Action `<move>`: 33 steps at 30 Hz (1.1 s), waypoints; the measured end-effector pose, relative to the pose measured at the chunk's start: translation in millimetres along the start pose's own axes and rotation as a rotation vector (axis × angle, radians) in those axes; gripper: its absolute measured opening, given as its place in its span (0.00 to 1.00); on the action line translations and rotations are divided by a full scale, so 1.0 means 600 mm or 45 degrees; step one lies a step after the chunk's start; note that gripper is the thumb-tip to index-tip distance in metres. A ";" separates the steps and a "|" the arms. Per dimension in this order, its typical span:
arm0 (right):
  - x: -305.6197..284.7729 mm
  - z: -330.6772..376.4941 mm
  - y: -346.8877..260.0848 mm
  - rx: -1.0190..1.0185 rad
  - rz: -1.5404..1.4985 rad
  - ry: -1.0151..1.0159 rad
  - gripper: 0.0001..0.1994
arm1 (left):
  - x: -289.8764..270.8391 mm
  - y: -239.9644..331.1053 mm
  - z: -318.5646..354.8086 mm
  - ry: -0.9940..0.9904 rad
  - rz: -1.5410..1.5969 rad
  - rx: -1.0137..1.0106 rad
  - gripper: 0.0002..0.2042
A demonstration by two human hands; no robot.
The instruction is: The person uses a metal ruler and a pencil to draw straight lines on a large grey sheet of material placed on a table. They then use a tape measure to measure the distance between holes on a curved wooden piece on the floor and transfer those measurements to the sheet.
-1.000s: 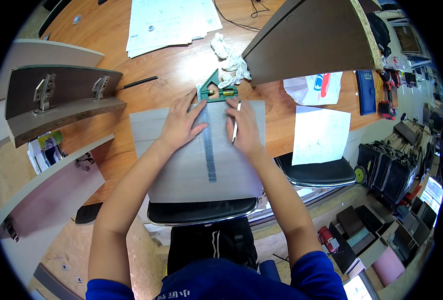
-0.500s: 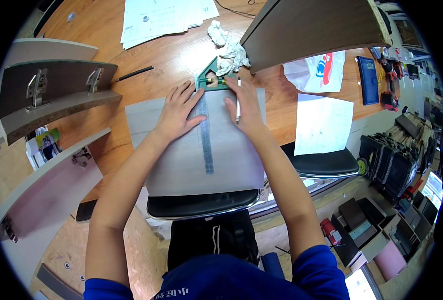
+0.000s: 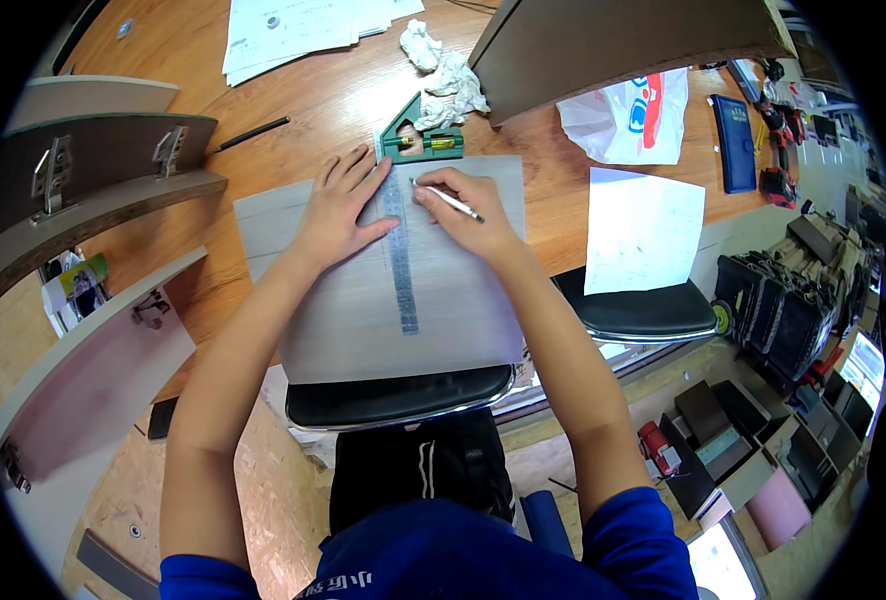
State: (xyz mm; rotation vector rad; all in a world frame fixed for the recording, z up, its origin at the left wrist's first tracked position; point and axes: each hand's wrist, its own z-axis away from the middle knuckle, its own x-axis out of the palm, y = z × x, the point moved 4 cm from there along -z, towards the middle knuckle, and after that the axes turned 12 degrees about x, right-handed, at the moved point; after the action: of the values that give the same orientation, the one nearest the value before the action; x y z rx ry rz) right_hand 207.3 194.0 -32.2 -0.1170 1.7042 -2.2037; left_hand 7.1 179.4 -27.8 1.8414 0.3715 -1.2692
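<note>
A grey board (image 3: 363,300) lies before me, its near end reaching past the table edge over a black stool seat. Across it runs the metal ruler blade (image 3: 400,265) of a combination square, whose green head (image 3: 428,148) sits against the board's far edge. My left hand (image 3: 343,210) rests flat with fingers spread, the fingertips and thumb at the blade's left side. In my right hand (image 3: 468,212) a white pen (image 3: 453,203) is pinched, its tip pointing toward the board just right of the blade.
Crumpled white tissue (image 3: 453,90) touches the square's head. Beyond it stands an upright brown panel (image 3: 603,60). Hinged panels (image 3: 103,190) stand at the left, with a black pencil (image 3: 253,134) nearby. A plastic bag (image 3: 628,120), a paper sheet (image 3: 643,230) and a blue notebook (image 3: 734,145) lie right.
My right hand has drawn back from the square's head and turned the pen from upright between the fingers into a writing grip beside the blade. The left hand stays on the board.
</note>
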 end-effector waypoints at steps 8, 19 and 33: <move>0.001 0.000 0.001 0.040 0.038 -0.062 0.07 | -0.003 0.008 -0.004 0.016 -0.017 -0.005 0.41; 0.002 -0.011 -0.004 0.042 0.147 -0.012 0.06 | -0.001 0.005 -0.002 0.028 -0.020 0.008 0.41; 0.002 -0.011 -0.003 -0.017 0.158 -0.006 0.07 | -0.002 0.005 -0.001 -0.005 -0.003 0.010 0.43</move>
State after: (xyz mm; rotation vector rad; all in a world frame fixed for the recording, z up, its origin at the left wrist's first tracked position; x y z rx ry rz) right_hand 204.1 199.9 -32.4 -0.0192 1.6776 -2.1009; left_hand 9.3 178.4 -25.3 1.8452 0.3667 -1.2773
